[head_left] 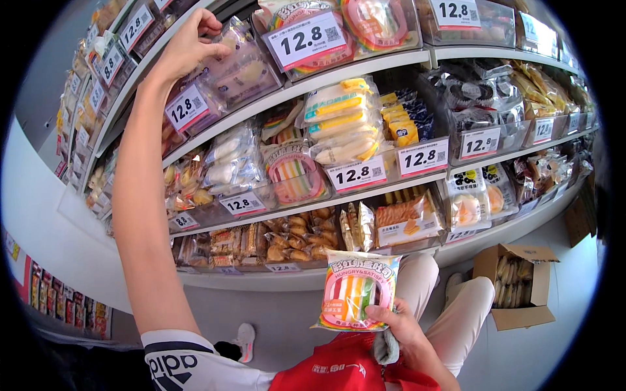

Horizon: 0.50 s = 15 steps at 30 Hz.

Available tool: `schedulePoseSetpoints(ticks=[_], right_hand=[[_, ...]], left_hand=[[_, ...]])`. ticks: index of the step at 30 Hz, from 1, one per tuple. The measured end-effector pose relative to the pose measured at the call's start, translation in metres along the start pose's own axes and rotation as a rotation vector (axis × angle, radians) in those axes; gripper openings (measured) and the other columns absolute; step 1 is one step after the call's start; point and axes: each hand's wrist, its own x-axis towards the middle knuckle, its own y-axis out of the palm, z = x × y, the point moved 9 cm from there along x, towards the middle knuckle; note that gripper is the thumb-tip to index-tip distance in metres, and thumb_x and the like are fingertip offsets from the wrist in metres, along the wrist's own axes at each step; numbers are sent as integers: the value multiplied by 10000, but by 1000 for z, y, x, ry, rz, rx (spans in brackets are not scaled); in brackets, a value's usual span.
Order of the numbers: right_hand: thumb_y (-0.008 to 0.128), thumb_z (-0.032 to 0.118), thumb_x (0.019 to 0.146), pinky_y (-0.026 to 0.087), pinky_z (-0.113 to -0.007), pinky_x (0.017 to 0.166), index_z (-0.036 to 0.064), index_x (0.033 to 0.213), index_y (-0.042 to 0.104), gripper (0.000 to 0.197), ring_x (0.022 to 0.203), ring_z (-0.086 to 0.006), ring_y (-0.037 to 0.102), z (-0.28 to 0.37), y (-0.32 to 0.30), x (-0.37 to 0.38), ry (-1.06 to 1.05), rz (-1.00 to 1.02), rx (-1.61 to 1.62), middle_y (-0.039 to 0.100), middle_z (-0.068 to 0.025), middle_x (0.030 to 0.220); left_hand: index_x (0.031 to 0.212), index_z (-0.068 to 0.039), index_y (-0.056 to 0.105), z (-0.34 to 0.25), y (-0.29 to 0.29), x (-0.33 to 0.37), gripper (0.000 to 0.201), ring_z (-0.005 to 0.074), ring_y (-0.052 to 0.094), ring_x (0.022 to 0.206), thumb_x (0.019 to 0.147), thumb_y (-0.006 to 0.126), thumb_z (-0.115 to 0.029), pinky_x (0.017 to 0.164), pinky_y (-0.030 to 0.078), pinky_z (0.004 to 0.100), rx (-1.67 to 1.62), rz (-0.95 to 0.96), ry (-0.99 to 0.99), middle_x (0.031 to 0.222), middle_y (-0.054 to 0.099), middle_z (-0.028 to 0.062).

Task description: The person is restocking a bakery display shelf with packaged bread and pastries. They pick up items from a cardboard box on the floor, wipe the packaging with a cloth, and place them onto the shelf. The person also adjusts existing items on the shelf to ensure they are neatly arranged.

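My left hand (191, 49) is raised at the upper left shelf, its fingers bent with the thumb apart from them. It is right beside a purple clear-wrapped bread package (244, 68), its fingertips overlapping the package's left edge. Low in front of me, my right hand (399, 320) grips a square packet of rainbow-striped toast (360, 292) by its lower right corner, thumb on the front. The packet's striped face is turned up toward me. Just under that hand hangs a grey cloth-like bundle (386, 347); whether the fingers hold it too I cannot tell.
Curved white shelves (385, 65) carry clear bins with price cards. Similar rainbow toast packets (297, 176) sit on the middle tier, beside a stack of long white-wrapped breads (344, 124). An opened cardboard box (521, 287) with packages stands on the floor at right, near my knees.
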Motion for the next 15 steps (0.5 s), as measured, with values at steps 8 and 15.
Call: schedulePoseSetpoints(ticks=[8, 15], right_hand=[[747, 143, 805, 489, -277, 818, -8, 1025, 665, 280, 852, -143, 631, 1, 2, 2, -3, 12, 42, 677, -73, 941], [712, 77, 823, 520, -290, 788, -9, 1055, 654, 255, 829, -145, 647, 4, 8, 1, -40, 63, 120, 683, -77, 953]], left_hand=[[908, -35, 725, 0, 18, -8, 118, 159, 539, 989, 805, 673, -58, 853, 425, 291, 170, 232, 77, 1169, 546, 42], [901, -1, 723, 17, 29, 2, 191, 226, 516, 1096, 751, 728, -120, 980, 363, 349, 242, 486, -21, 1208, 556, 65]])
